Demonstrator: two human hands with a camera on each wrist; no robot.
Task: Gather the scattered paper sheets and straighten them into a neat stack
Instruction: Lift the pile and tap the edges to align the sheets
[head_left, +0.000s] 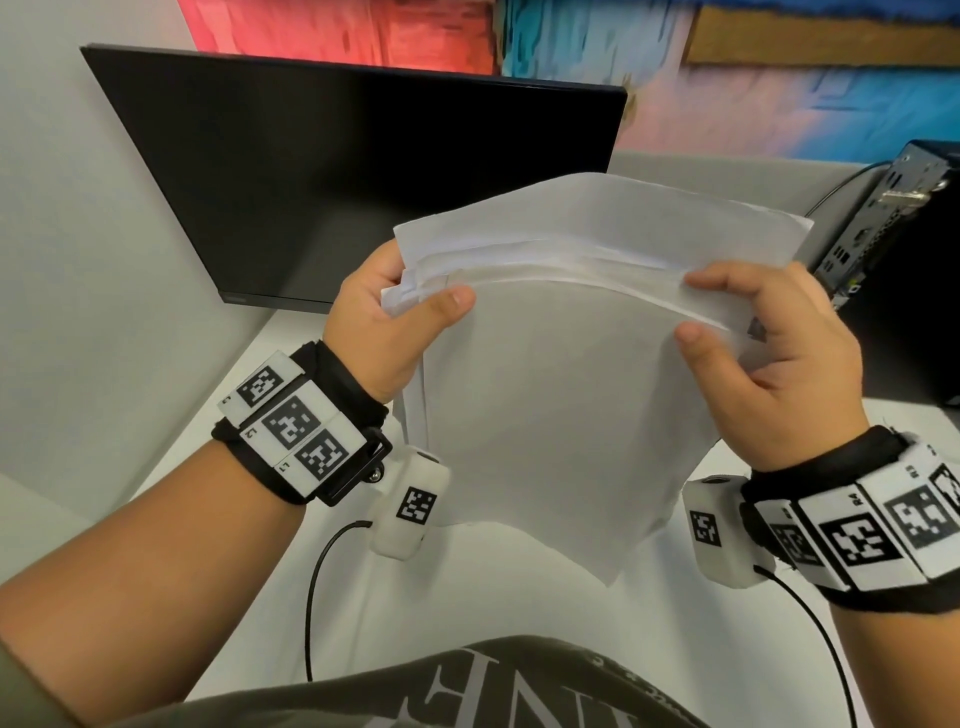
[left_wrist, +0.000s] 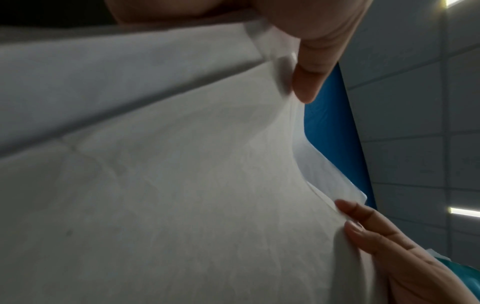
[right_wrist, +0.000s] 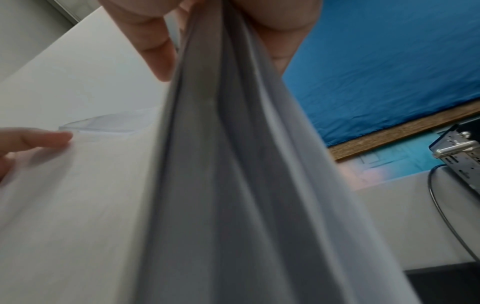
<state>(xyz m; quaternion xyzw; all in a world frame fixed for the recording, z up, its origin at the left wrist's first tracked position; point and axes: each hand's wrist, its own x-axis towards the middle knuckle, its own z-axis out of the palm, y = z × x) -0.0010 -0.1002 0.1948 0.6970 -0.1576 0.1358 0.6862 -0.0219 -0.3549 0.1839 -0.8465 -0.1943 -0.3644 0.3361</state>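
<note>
Several white paper sheets (head_left: 550, 395) hang as a loose, uneven bundle above the white desk (head_left: 467, 587), their upper edges staggered and not lined up. My left hand (head_left: 395, 306) pinches the bundle's upper left corner, thumb on the near face and fingers behind. My right hand (head_left: 748, 322) pinches the upper right edge the same way. In the left wrist view the sheets (left_wrist: 168, 185) fill the frame, with my left thumb (left_wrist: 309, 82) on their edge. Seen from the right wrist, the sheets (right_wrist: 221, 185) fan apart edge-on beneath my right hand's fingers (right_wrist: 158, 51).
A black monitor (head_left: 353, 166) stands at the back left of the desk. A computer tower (head_left: 904, 249) with a cable stands at the right. A grey partition closes the left side. Wrist camera cables trail over the desk near my torso.
</note>
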